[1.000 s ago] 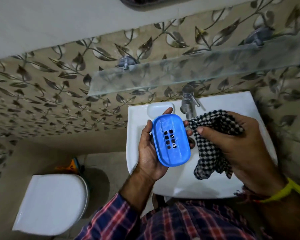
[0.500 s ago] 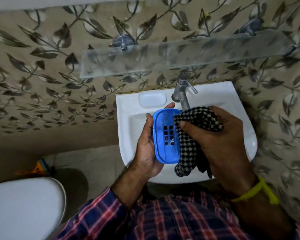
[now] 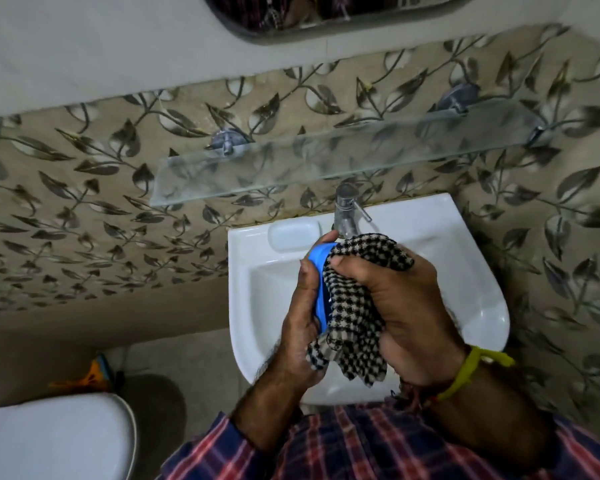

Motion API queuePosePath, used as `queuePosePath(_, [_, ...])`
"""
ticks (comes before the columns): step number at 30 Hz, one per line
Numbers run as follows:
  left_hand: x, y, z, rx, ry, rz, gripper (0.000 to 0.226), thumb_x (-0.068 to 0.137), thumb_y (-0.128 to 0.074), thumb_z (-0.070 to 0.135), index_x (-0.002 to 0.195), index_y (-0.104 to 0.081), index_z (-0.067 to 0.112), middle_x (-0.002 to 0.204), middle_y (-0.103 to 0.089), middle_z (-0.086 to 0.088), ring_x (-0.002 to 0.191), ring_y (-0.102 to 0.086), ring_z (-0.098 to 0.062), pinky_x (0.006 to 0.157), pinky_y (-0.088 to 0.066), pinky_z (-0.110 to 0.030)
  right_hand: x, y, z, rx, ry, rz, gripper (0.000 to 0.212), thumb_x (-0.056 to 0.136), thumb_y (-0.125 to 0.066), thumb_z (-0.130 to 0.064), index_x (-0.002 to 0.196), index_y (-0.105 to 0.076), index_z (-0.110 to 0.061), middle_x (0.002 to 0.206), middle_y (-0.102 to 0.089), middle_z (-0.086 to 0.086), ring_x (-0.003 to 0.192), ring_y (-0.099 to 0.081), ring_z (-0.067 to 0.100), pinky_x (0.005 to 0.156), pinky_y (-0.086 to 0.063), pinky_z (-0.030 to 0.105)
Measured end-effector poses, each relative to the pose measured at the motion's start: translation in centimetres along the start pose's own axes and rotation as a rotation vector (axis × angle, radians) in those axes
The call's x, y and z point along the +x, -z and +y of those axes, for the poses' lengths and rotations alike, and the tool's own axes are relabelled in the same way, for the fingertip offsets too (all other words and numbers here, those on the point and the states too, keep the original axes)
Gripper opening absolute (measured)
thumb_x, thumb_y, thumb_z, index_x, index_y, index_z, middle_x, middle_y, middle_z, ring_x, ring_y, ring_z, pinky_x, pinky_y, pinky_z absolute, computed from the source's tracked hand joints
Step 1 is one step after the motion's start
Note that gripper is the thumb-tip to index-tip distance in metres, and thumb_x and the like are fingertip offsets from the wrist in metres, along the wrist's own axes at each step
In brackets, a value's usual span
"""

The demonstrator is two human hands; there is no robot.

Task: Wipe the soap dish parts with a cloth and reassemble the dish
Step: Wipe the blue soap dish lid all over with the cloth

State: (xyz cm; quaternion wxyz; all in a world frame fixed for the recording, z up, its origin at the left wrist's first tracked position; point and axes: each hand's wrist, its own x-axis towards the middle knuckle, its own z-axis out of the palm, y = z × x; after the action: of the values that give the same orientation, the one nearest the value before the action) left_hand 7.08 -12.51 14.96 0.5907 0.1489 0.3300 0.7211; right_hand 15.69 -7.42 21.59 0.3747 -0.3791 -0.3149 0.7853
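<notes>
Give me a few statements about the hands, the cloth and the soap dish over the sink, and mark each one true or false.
1. The left hand holds the blue soap dish part. True.
2. The right hand presses a checked cloth against that part. True.
3. The cloth is plain white. False: it is black-and-white checked.
4. The soap dish part lies on the glass shelf. False: it is held over the sink.
5. The tap stands at the back of the sink. True.

A leaf-patterned tile wall [image 3: 84,209] carried a glass shelf [image 3: 326,161] above a white basin [image 3: 465,271] with a metal tap [image 3: 345,209], a mirror [image 3: 326,15] hung higher, and a white toilet lid [image 3: 56,441] stood left.
</notes>
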Motion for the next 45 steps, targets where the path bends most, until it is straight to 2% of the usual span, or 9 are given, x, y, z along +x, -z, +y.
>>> queuePosePath(6, [1.0,-2.3,0.2,0.079,-0.027,0.064,0.053,0.1,-0.048,0.047,0.145,-0.053,0.02,0.133,-0.063,-0.02,0.12,-0.064,-0.031,0.099,-0.054,-0.042,0.5,1.7,-1.8,-0.009,-0.022,-0.107,0.012,0.083,-0.068,0.009,0.093,-0.073,0.003,0.093,-0.075,0.025,0.086,-0.075,0.039,0.073,-0.062,0.041])
queuePosePath(12, [1.3,-3.4,-0.3,0.047,-0.025,0.086,0.051,0.101,-0.044,0.049,0.144,-0.053,0.022,0.135,-0.063,-0.018,0.122,-0.062,-0.032,0.104,-0.052,-0.044,1.1,2.3,-3.5,-0.092,0.01,-0.139,0.016,0.08,-0.07,0.008,0.094,-0.073,0.001,0.09,-0.076,0.022,0.079,-0.076,0.037,0.065,-0.061,0.038])
queuePosePath(16, [1.8,-3.7,0.4,0.074,-0.051,0.085,0.054,0.102,-0.043,0.051,0.147,-0.048,0.021,0.127,-0.066,-0.018,0.114,-0.066,-0.031,0.095,-0.056,-0.043,1.1,2.5,-3.4,-0.138,0.045,-0.186,0.018,0.08,-0.073,0.007,0.095,-0.072,-0.002,0.089,-0.076,0.018,0.08,-0.076,0.034,0.067,-0.062,0.037])
queuePosePath(22, [2.0,-3.1,0.6,0.163,-0.064,0.099,0.053,0.101,-0.039,0.054,0.144,-0.051,0.027,0.129,-0.065,-0.015,0.115,-0.064,-0.03,0.102,-0.052,-0.044,1.5,2.6,-3.4,-0.203,0.069,-0.22,0.018,0.079,-0.073,0.008,0.092,-0.071,-0.004,0.082,-0.075,0.016,0.074,-0.075,0.03,0.062,-0.06,0.034])
queuePosePath(27, [2.6,-2.5,1.9,0.192,-0.087,0.098,0.053,0.103,-0.036,0.052,0.144,-0.052,0.023,0.109,-0.068,-0.007,0.093,-0.066,-0.02,0.083,-0.057,-0.034,0.8,2.7,-1.9,-0.435,0.148,-0.266,0.018,0.076,-0.074,0.008,0.087,-0.067,-0.004,0.076,-0.073,0.013,0.067,-0.072,0.022,0.059,-0.058,0.029])
queuePosePath(30, [2.4,-2.4,1.5,0.201,-0.055,0.127,0.051,0.103,-0.035,0.052,0.142,-0.053,0.025,0.111,-0.068,-0.009,0.094,-0.068,-0.022,0.085,-0.057,-0.036,1.1,2.5,-1.9,-0.435,0.176,-0.239,0.019,0.075,-0.072,0.012,0.087,-0.066,-0.003,0.076,-0.071,0.016,0.066,-0.07,0.021,0.059,-0.058,0.029])
queuePosePath(35, [2.8,-2.3,2.3,0.201,-0.099,0.145,0.049,0.103,-0.037,0.051,0.137,-0.056,0.022,0.108,-0.069,-0.005,0.089,-0.067,-0.017,0.08,-0.058,-0.032,0.6,2.7,-1.4,-0.55,0.203,-0.323,0.02,0.076,-0.074,0.008,0.09,-0.064,-0.002,0.077,-0.072,0.01,0.069,-0.071,0.02,0.062,-0.059,0.03])
queuePosePath(39, [2.2,-2.3,1.5,0.21,-0.028,0.164,0.059,0.097,-0.042,0.057,0.143,-0.054,0.023,0.112,-0.068,-0.01,0.096,-0.067,-0.024,0.088,-0.054,-0.039,0.9,2.9,-1.7,-0.538,0.176,-0.32,0.023,0.076,-0.072,0.01,0.09,-0.062,-0.005,0.076,-0.07,0.008,0.068,-0.069,0.018,0.063,-0.06,0.032])
queuePosePath(45, [2.5,-1.7,1.6,0.274,-0.059,0.201,0.054,0.093,-0.049,0.06,0.132,-0.063,0.025,0.109,-0.072,-0.003,0.091,-0.069,-0.016,0.081,-0.058,-0.032,0.6,3.7,-1.2,-0.791,0.246,-0.419,0.026,0.076,-0.074,0.008,0.09,-0.059,-0.009,0.079,-0.067,0.007,0.073,-0.067,0.013,0.064,-0.057,0.026])
